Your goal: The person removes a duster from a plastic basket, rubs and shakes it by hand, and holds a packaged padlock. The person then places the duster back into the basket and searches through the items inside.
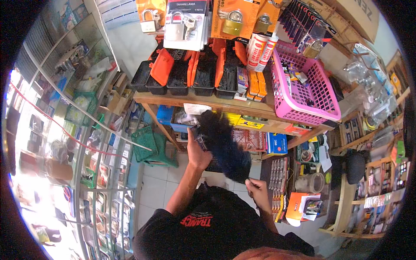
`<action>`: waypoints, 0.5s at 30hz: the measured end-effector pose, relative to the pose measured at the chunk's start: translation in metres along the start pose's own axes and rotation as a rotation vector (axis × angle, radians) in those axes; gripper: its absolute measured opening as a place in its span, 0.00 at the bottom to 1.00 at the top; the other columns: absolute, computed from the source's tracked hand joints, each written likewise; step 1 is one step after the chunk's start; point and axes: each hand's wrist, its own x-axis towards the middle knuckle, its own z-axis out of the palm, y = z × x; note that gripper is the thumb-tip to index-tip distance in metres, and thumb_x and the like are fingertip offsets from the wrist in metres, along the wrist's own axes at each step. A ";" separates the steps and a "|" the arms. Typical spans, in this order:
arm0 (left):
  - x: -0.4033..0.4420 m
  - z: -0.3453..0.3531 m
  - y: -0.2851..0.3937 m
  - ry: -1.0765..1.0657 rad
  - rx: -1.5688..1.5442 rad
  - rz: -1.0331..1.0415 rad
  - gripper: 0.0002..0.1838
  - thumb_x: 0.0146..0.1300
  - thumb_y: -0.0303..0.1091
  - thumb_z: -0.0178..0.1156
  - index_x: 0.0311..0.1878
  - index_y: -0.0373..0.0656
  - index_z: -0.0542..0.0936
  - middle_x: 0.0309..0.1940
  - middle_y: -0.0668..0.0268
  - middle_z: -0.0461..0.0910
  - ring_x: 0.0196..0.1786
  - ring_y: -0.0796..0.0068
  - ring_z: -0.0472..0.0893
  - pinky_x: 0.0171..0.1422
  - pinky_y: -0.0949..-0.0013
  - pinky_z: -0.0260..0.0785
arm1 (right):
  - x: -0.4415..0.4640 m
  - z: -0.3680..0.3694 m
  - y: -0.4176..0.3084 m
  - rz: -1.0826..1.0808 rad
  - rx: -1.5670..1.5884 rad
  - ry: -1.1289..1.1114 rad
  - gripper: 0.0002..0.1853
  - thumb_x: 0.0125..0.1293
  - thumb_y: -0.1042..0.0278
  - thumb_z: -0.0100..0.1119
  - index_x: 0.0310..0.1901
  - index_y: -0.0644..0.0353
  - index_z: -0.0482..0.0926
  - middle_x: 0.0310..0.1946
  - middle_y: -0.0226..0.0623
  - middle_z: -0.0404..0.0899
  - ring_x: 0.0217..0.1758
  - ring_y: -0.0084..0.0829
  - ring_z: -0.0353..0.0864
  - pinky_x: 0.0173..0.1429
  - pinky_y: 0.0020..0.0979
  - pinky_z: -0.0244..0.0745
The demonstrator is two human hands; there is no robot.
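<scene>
My right hand (pixel 258 191) is closed around the handle end of a black feather duster (pixel 232 149). The duster's fluffy head slants up and left, in front of the wooden shelf. My left hand (pixel 197 151) is raised beside the duster's upper part, its fingers curled around a small dark item with a shiny, clear-looking patch (pixel 201 139). The feathers partly cover this item, so its kind cannot be made out. Just behind the left hand, a blue box with plastic-wrapped goods (pixel 182 122) sits on the lower shelf level.
Black bins with orange lids (pixel 203 78) and a pink basket (pixel 305 108) stand on the wooden shelf (pixel 208 102). Packaged padlocks (pixel 186 26) hang above. A glass display case (pixel 99 151) lines the left side, near a green plastic stool (pixel 158 149). Stocked racks (pixel 377 182) stand right.
</scene>
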 end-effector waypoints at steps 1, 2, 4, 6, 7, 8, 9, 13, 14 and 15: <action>0.003 -0.010 -0.001 -0.020 0.008 0.014 0.32 0.75 0.57 0.38 0.73 0.45 0.58 0.71 0.47 0.63 0.73 0.44 0.64 0.77 0.42 0.54 | -0.002 0.000 -0.002 0.000 -0.028 -0.046 0.14 0.71 0.66 0.61 0.27 0.61 0.75 0.16 0.18 0.63 0.19 0.12 0.57 0.22 0.23 0.51; 0.007 -0.024 -0.004 -0.061 0.080 0.014 0.32 0.75 0.58 0.38 0.73 0.46 0.59 0.70 0.49 0.65 0.73 0.47 0.64 0.77 0.43 0.55 | -0.001 -0.001 -0.004 -0.002 -0.058 -0.094 0.19 0.72 0.67 0.59 0.21 0.60 0.71 0.14 0.19 0.61 0.18 0.12 0.56 0.22 0.23 0.49; 0.010 -0.038 -0.011 -0.138 0.228 0.006 0.33 0.75 0.59 0.37 0.73 0.46 0.61 0.68 0.52 0.69 0.72 0.52 0.66 0.77 0.45 0.55 | 0.000 0.003 -0.004 -0.004 -0.010 -0.027 0.17 0.72 0.68 0.59 0.23 0.61 0.72 0.15 0.19 0.61 0.17 0.12 0.55 0.22 0.23 0.49; 0.002 -0.033 -0.001 -0.131 -0.045 -0.082 0.30 0.76 0.55 0.38 0.73 0.47 0.61 0.75 0.50 0.58 0.75 0.43 0.61 0.77 0.36 0.51 | 0.002 0.007 -0.002 -0.004 0.039 0.040 0.16 0.73 0.68 0.58 0.25 0.61 0.74 0.15 0.18 0.60 0.17 0.12 0.55 0.21 0.22 0.48; 0.001 -0.023 0.000 -0.067 0.141 -0.011 0.30 0.76 0.54 0.37 0.73 0.46 0.61 0.75 0.50 0.57 0.75 0.42 0.60 0.78 0.37 0.49 | 0.002 0.005 0.001 0.011 0.041 -0.009 0.15 0.72 0.68 0.58 0.25 0.61 0.74 0.15 0.18 0.60 0.17 0.12 0.55 0.21 0.23 0.48; 0.000 -0.019 -0.002 -0.001 0.326 0.062 0.30 0.76 0.54 0.37 0.73 0.46 0.61 0.75 0.50 0.56 0.76 0.42 0.59 0.79 0.37 0.48 | 0.002 0.002 0.005 0.027 0.042 -0.059 0.15 0.72 0.69 0.58 0.25 0.62 0.74 0.15 0.19 0.61 0.17 0.12 0.55 0.21 0.23 0.48; 0.002 -0.025 -0.004 -0.132 0.220 0.008 0.31 0.76 0.55 0.36 0.73 0.46 0.61 0.73 0.52 0.62 0.74 0.48 0.62 0.79 0.42 0.51 | 0.002 -0.001 0.006 0.040 0.041 -0.109 0.15 0.72 0.69 0.58 0.25 0.62 0.74 0.15 0.19 0.61 0.17 0.12 0.55 0.21 0.23 0.48; 0.002 -0.014 -0.005 -0.122 0.192 0.057 0.32 0.76 0.56 0.36 0.74 0.46 0.59 0.77 0.53 0.54 0.77 0.48 0.56 0.81 0.43 0.47 | 0.004 0.006 -0.005 0.007 0.072 0.018 0.16 0.72 0.69 0.58 0.23 0.61 0.73 0.15 0.20 0.62 0.16 0.13 0.55 0.21 0.23 0.47; -0.008 0.014 -0.003 0.036 0.204 0.101 0.31 0.76 0.56 0.36 0.73 0.46 0.59 0.77 0.52 0.52 0.77 0.46 0.56 0.81 0.42 0.46 | 0.004 0.007 -0.003 -0.006 0.092 -0.017 0.17 0.72 0.69 0.58 0.23 0.61 0.73 0.15 0.20 0.62 0.16 0.13 0.55 0.21 0.23 0.47; -0.004 -0.012 0.000 0.032 0.058 -0.011 0.32 0.76 0.56 0.38 0.74 0.46 0.58 0.77 0.51 0.52 0.77 0.44 0.55 0.81 0.41 0.46 | 0.004 0.006 -0.001 -0.017 0.111 -0.053 0.17 0.72 0.69 0.58 0.23 0.61 0.73 0.15 0.20 0.62 0.17 0.13 0.55 0.21 0.23 0.47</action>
